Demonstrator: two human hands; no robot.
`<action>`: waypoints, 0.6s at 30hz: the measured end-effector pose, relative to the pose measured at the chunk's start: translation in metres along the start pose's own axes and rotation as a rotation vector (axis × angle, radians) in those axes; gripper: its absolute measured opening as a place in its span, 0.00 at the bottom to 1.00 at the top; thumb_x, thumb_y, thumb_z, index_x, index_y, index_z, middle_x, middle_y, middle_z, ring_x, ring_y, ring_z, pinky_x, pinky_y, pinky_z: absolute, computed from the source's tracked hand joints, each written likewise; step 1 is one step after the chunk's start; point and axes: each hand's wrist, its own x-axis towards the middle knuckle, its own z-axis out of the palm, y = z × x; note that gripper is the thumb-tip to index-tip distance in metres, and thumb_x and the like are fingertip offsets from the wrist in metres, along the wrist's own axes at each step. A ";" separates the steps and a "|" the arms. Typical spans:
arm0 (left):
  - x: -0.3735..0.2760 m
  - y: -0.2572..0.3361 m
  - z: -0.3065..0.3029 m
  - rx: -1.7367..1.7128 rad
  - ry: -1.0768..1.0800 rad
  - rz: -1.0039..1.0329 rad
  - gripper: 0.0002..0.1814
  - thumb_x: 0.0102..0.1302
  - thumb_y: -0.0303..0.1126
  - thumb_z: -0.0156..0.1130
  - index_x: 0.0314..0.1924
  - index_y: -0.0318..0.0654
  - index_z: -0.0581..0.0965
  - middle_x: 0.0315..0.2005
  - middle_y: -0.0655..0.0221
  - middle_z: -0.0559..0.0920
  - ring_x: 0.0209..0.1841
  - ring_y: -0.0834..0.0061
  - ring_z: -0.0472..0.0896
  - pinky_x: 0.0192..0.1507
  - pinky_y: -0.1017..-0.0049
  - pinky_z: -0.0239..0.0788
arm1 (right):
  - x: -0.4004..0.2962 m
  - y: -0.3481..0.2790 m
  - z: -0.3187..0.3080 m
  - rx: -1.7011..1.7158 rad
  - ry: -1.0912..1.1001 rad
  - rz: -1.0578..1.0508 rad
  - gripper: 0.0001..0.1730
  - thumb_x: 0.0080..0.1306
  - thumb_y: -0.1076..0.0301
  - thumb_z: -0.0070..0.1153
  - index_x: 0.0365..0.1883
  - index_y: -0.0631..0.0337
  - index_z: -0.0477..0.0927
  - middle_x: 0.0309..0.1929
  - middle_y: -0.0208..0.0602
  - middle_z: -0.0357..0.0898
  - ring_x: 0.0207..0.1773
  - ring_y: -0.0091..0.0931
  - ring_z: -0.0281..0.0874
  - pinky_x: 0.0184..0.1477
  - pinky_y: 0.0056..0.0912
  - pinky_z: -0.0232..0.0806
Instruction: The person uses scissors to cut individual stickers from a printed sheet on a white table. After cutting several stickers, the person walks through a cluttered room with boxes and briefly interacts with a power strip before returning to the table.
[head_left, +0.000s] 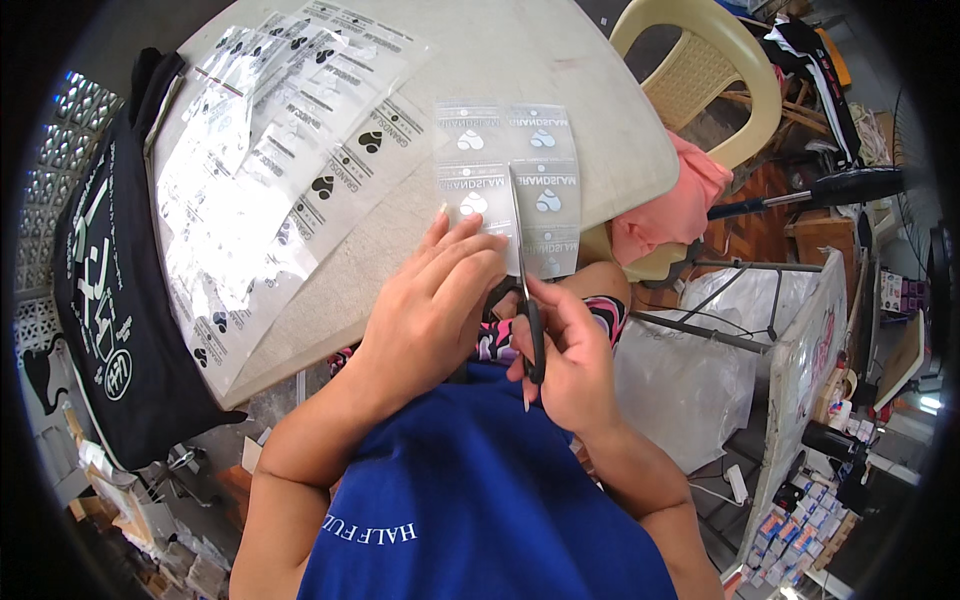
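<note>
A small printed transparent film sheet (547, 176) lies over the table's near edge, with repeated logos and lettering in columns. My left hand (446, 296) holds its near left part, fingers flat on top; the thumb is hidden. In my right hand (570, 349) is a pair of scissors (534, 337) with black handles. Its blades run up between the two printed columns, and the sheet is on both sides of them. To the left, several larger printed film sheets (322, 142) overlap on the white table (517, 49), partly washed out by glare.
A cream plastic chair (701, 75) stands beyond the table's right corner, near pink cloth (660, 199). Black printed fabric (124, 300) hangs along the left side. At right are a metal-framed stand (806, 375), a pedestal fan (855, 184) and stacked small boxes (799, 529).
</note>
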 end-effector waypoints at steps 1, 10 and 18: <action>0.000 0.004 -0.003 -0.007 -0.001 0.000 0.15 0.54 0.16 0.62 0.43 0.31 0.77 0.47 0.58 0.83 0.56 0.53 0.80 0.64 0.53 0.69 | 0.006 0.001 0.000 0.012 0.010 -0.005 0.23 0.72 0.72 0.55 0.64 0.65 0.70 0.31 0.30 0.77 0.25 0.15 0.73 0.25 0.18 0.65; 0.002 0.013 -0.011 -0.034 0.025 0.005 0.15 0.53 0.16 0.64 0.43 0.31 0.76 0.46 0.57 0.83 0.56 0.53 0.81 0.60 0.54 0.73 | 0.023 -0.004 0.002 -0.023 0.015 -0.093 0.21 0.74 0.75 0.50 0.64 0.67 0.70 0.31 0.31 0.78 0.26 0.16 0.74 0.27 0.20 0.67; 0.006 0.026 -0.020 -0.033 0.065 0.034 0.12 0.56 0.17 0.64 0.42 0.31 0.76 0.45 0.57 0.83 0.52 0.54 0.83 0.55 0.58 0.77 | 0.046 -0.028 0.003 -0.059 0.033 -0.026 0.21 0.74 0.71 0.49 0.63 0.68 0.69 0.30 0.33 0.78 0.24 0.19 0.77 0.23 0.23 0.67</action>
